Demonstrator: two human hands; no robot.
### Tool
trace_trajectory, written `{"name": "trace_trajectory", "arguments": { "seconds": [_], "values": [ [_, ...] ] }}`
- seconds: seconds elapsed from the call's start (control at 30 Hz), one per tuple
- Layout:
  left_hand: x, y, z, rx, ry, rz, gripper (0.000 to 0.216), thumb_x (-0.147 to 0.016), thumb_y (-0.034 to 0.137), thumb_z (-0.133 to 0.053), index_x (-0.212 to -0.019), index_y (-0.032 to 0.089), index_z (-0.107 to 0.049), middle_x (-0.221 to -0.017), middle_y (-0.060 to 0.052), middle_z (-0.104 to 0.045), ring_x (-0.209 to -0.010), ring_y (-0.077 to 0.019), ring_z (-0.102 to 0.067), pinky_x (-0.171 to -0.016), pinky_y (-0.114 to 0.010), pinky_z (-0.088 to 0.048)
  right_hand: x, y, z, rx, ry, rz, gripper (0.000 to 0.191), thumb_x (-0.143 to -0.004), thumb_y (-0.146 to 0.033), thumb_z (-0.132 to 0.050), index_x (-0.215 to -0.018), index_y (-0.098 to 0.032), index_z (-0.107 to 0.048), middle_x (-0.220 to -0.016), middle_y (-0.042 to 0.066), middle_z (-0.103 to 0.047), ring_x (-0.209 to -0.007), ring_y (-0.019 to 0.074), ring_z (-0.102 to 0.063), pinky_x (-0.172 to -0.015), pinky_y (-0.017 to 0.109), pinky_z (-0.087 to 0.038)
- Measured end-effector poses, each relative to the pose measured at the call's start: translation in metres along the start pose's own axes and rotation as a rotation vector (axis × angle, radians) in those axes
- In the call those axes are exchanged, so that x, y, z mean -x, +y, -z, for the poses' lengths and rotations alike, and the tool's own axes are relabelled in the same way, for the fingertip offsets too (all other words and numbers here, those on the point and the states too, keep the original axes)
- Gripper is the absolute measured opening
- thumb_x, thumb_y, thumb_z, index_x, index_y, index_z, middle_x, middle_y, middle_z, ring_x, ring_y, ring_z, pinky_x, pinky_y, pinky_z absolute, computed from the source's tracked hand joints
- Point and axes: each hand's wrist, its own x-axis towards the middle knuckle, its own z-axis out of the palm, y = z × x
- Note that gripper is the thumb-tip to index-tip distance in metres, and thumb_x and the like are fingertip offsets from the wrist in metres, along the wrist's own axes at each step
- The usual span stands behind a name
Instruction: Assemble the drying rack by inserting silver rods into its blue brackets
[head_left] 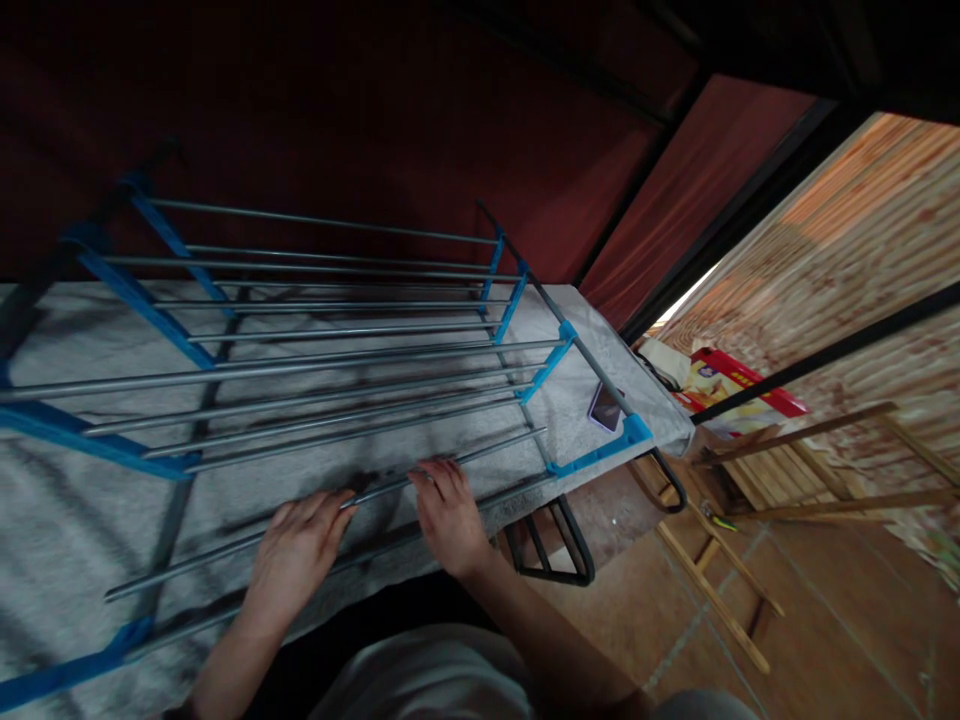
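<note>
A thin grey metal rod lies across my two hands, low over the near side of the rack. My left hand is closed around its middle, fingers wrapped over the top. A short way to the right, my right hand grips the same rod with bent fingers. Both ends of the rod are free of any bracket. Around it stands a rack of parallel metal bars with blue plastic brackets; the nearest right bracket and the near left bracket sit at the table's front side.
A grey cloth covers the table under the rack. A phone lies on it near the right end. Beyond the edge are a black metal chair frame, wooden frames on the tiled floor, and a red box.
</note>
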Motion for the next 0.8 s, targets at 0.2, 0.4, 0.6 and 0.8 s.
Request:
{"name": "trace_trajectory", "arguments": {
  "seconds": [0.2,0.4,0.6,0.8],
  "values": [
    [-0.003,0.008,0.014,-0.059,0.095,-0.089,0.039,-0.103,0.046,-0.04,-0.114,0.02,-0.067,-0.104,-0.008,-0.076,-0.096,-0.0265,-0.07,-0.087,-0.041,-0.047,-0.016,0.002,-0.001,0.233,-0.078,0.073,0.049,-0.096,-0.013,-0.044,-0.142,-0.029,-0.054,-0.131,0.01,-0.063,-0.125,0.0266,-0.054,-0.12,0.052,-0.032],
    [-0.01,0.029,0.038,-0.196,0.296,-0.155,0.032,-0.101,0.028,-0.05,-0.131,0.023,-0.061,-0.123,-0.011,-0.071,-0.112,-0.0266,-0.067,-0.107,-0.047,-0.04,-0.026,-0.002,0.005,0.384,0.002,0.089,0.046,-0.094,-0.007,-0.047,-0.133,-0.028,-0.061,-0.124,0.008,-0.064,-0.113,0.0229,-0.057,-0.102,0.039,-0.051],
    [-0.009,0.038,0.049,-0.164,0.568,-0.089,0.056,-0.087,0.018,-0.07,-0.139,0.03,-0.055,-0.134,-0.015,-0.061,-0.127,-0.036,-0.058,-0.105,-0.054,-0.045,-0.042,-0.015,0.028,0.218,0.246,0.079,0.042,-0.095,-0.009,-0.047,-0.128,-0.028,-0.064,-0.117,0.008,-0.064,-0.11,0.0211,-0.06,-0.097,0.036,-0.055],
    [-0.008,0.034,0.039,0.041,0.55,0.069,0.042,-0.093,0.017,-0.062,-0.134,0.027,-0.06,-0.138,-0.014,-0.057,-0.119,-0.0318,-0.06,-0.099,-0.048,-0.051,-0.055,-0.058,0.074,-0.143,0.472,0.14,0.026,-0.097,-0.02,-0.054,-0.118,-0.027,-0.067,-0.109,0.005,-0.064,-0.107,0.0187,-0.062,-0.095,0.035,-0.054]
  ]
}}
